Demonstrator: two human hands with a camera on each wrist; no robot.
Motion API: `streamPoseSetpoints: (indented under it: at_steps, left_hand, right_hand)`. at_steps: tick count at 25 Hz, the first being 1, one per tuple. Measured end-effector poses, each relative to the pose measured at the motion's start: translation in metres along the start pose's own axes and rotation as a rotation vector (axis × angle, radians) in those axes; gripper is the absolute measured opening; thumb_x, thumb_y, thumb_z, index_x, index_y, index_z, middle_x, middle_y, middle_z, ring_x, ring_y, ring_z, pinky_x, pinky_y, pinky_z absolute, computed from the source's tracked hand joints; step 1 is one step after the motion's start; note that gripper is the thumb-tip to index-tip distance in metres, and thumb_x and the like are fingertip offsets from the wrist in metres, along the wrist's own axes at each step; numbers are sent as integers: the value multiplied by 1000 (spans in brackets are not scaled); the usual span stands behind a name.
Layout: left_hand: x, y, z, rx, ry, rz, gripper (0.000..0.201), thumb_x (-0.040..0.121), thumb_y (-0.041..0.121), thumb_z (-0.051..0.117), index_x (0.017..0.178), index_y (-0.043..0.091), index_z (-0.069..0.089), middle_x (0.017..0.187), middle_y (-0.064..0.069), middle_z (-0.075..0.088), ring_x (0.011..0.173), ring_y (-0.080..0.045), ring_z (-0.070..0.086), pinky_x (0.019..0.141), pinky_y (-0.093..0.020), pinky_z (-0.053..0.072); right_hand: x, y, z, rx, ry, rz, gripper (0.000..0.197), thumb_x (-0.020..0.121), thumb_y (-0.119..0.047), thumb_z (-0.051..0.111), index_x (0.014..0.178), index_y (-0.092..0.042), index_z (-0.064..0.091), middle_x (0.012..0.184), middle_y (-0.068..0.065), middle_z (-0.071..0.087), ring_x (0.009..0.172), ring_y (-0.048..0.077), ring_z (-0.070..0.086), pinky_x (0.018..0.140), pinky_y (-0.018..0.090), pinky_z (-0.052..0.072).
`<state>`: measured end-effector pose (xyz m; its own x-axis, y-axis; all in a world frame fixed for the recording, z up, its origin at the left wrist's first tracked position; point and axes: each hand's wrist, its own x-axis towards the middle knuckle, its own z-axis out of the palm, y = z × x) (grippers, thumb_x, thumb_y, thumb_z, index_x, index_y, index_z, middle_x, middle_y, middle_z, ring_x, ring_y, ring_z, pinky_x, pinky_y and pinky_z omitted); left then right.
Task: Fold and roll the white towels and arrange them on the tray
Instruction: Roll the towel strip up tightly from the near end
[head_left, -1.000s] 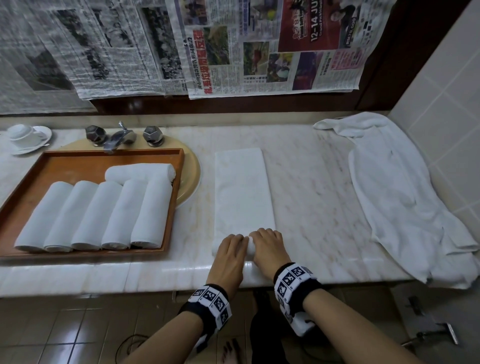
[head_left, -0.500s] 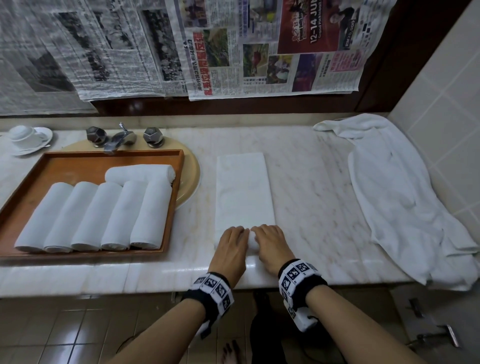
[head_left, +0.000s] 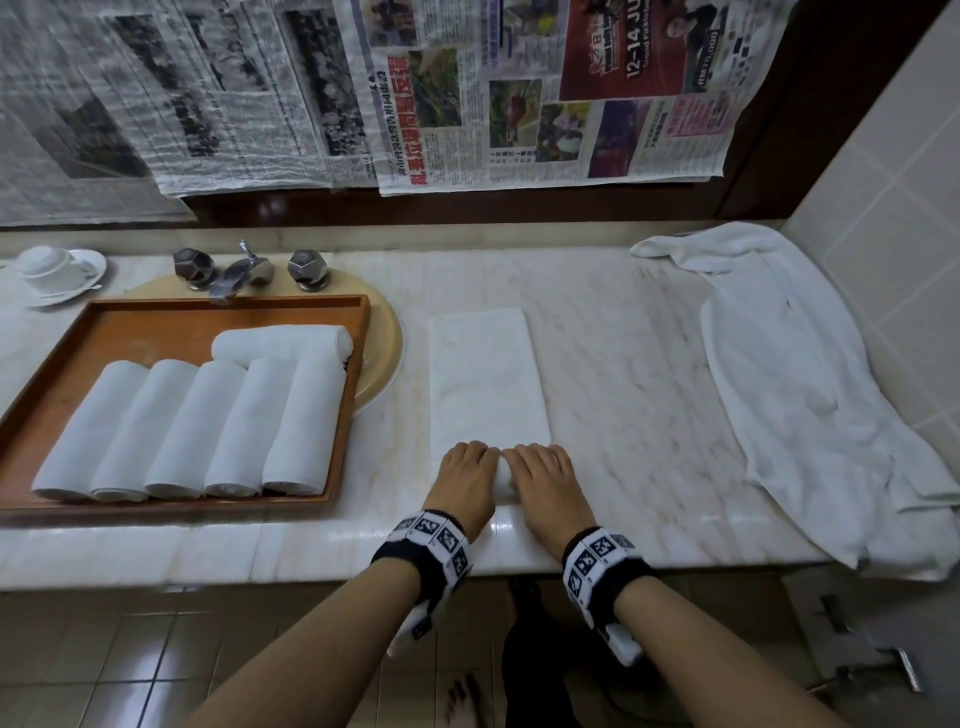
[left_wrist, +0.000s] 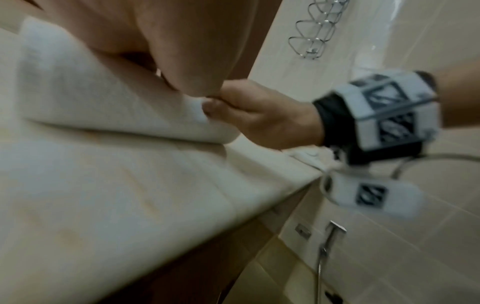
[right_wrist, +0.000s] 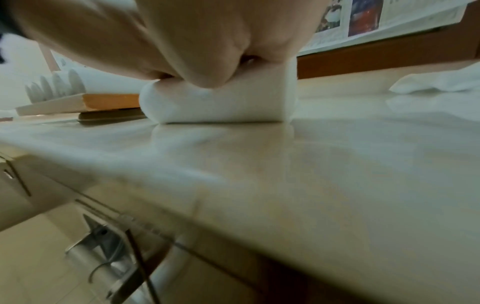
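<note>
Far left of left hand: wooden tray (head_left: 171, 312) with six rolled towels (head_left: 197, 426), five side by side, one crosswise behind. Left hand (head_left: 462, 483) curled over rolled near end of folded towel (head_left: 485, 379), gripping roll. Right hand (head_left: 550, 483) just beside, touching left, thumb and fingers round same roll. Beyond fingers: unrolled strip flat on marble counter (head_left: 634, 364). Right of right hand, well apart: loose white towel (head_left: 800, 384) heaped.
</note>
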<state>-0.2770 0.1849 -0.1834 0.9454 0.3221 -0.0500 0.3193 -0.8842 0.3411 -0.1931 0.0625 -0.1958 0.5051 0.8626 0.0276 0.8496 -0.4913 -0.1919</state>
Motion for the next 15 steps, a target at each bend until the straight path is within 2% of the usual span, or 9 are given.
streamPoseSetpoints:
  at_steps: [2, 3, 4, 6, 9, 10, 12, 15]
  left_hand:
    - [-18, 1, 10, 34, 104, 65, 56, 74, -2, 48, 130, -2, 49, 124, -17, 51, 111, -34, 48, 104, -41, 40]
    - [-27, 0, 18, 44, 142, 100, 60, 70, -2, 51, 129, -4, 49, 123, -19, 52, 110, -35, 47, 103, -44, 42]
    - [-36, -3, 25, 41, 168, 127, 62, 67, -2, 52, 128, -5, 47, 122, -20, 52, 109, -35, 46, 104, -45, 41]
    - [-44, -9, 30, -12, 191, 137, 60, 64, 1, 49, 124, 0, 48, 116, -17, 55, 104, -31, 46, 103, -40, 34]
    - [-31, -13, 23, -37, 127, 56, 47, 66, 5, 50, 113, 6, 56, 103, -10, 61, 92, -28, 56, 93, -34, 40]
    - [-22, -12, 18, -27, 93, 8, 41, 73, 6, 50, 113, 7, 58, 102, -8, 62, 92, -28, 58, 90, -35, 42]
    - [-4, -9, 6, 12, -14, -72, 31, 87, 11, 47, 117, 12, 56, 109, -5, 61, 99, -26, 55, 91, -34, 38]
    - [4, -9, 2, 21, -13, -57, 33, 89, 12, 44, 121, 13, 51, 118, -5, 55, 106, -24, 48, 92, -32, 32]
  right_hand:
    - [11, 1, -9, -10, -12, -20, 40, 84, -14, 29, 105, -12, 63, 97, 2, 63, 89, 25, 62, 88, 34, 31]
    - [14, -1, -14, -29, -72, -30, 36, 86, -12, 32, 107, -13, 61, 100, 3, 62, 93, 26, 60, 88, 35, 31]
    - [16, -4, -16, -41, -136, -49, 32, 89, -10, 36, 112, -13, 58, 107, 4, 60, 101, 26, 56, 91, 37, 32]
    - [15, -6, -12, -36, -202, -40, 30, 92, -11, 42, 120, -15, 54, 117, 3, 57, 110, 25, 51, 95, 38, 34]
    - [-1, -13, -5, 5, -61, -1, 31, 92, -18, 41, 117, -12, 58, 115, 5, 59, 105, 26, 55, 93, 40, 43]
    - [-8, -13, 1, -11, -6, -18, 36, 89, -19, 40, 119, -10, 57, 116, 6, 59, 106, 26, 56, 95, 43, 44]
    - [-16, -10, 8, -25, -1, -53, 48, 81, -13, 34, 125, -8, 55, 119, 7, 59, 109, 26, 55, 102, 45, 42]
    - [2, -2, 3, 20, -30, -40, 48, 81, -14, 27, 117, -13, 59, 108, 2, 63, 99, 24, 60, 98, 34, 34]
